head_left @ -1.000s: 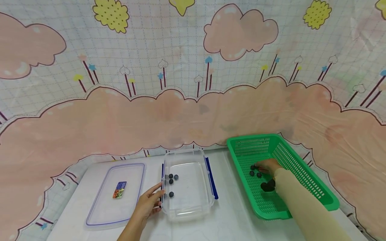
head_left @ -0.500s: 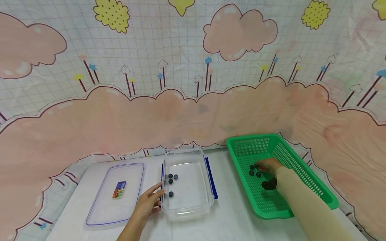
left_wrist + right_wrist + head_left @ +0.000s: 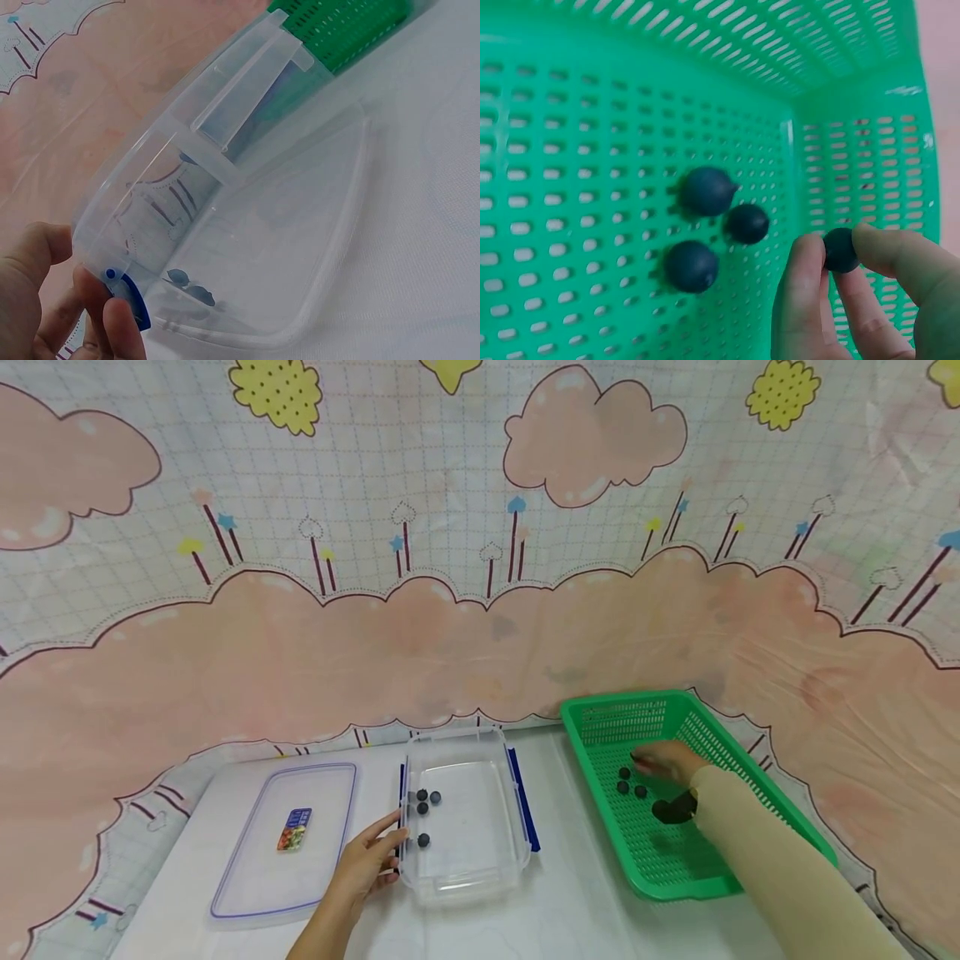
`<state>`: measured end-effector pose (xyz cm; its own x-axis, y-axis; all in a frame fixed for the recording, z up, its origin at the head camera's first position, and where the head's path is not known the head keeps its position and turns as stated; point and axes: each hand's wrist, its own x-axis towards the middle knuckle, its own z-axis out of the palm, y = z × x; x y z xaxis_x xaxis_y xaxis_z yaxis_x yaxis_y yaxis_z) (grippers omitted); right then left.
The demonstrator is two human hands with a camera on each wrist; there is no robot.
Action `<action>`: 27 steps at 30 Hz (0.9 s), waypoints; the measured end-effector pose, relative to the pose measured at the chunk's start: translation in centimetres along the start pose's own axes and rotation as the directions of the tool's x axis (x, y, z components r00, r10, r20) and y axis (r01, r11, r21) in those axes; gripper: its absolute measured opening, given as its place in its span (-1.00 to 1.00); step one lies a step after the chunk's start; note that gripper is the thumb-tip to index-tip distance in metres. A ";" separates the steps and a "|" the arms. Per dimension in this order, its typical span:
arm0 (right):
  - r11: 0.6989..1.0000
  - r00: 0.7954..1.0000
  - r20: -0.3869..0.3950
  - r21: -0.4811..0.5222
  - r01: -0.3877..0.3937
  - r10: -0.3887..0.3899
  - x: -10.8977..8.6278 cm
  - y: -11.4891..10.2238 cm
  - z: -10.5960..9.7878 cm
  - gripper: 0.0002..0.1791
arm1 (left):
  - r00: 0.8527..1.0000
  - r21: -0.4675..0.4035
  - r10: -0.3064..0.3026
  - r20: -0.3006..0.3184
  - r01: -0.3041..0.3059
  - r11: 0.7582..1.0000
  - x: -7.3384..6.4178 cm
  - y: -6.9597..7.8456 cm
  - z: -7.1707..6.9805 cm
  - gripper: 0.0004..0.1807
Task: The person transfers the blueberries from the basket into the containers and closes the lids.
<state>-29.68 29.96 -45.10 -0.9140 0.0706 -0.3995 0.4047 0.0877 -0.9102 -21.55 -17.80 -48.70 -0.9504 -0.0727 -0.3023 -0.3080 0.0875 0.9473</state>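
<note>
Pinching a dark berry between the thumb and fingertips of the right hand, inside the green basket set toward the back right corner of the counter. Holding the clear box by its left side with the left hand, digits bent at the wall and the blue latch. Can spot three loose berries on the basket floor too, close together and just beside the pinched one. Counting four more in the clear box: three bunched near its left wall, one a bit apart toward the counter's front edge. Also seeing a clear lid lying flat near the counter's left edge, colorful sticker on it, plus patterned cloth behind the back edge.
</note>
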 end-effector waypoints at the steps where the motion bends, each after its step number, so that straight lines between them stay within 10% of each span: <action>1: 1.000 1.000 0.020 -0.004 0.006 -0.006 -0.1 -0.1 0.0 -0.65 | 1.000 -0.001 0.001 -0.001 -0.001 1.000 0.0 0.0 0.0 -0.38; 17: 0.962 0.976 0.203 0.241 -0.126 0.077 -1.5 -1.8 1.1 -0.30 | 1.000 0.006 -0.005 -0.015 0.005 1.000 0.0 -0.1 0.1 -0.42; 27: 0.998 0.946 0.319 0.022 0.063 -0.066 -1.7 -1.4 2.4 -0.36 | 1.000 0.003 -0.004 -0.010 0.004 1.000 0.0 0.0 0.1 -0.42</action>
<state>-28.77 27.38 -43.39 -0.9004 -0.2557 -0.3520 0.3458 0.0701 -0.9357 -21.55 -17.67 -48.75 -0.9489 -0.0825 -0.3046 -0.3116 0.0904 0.9459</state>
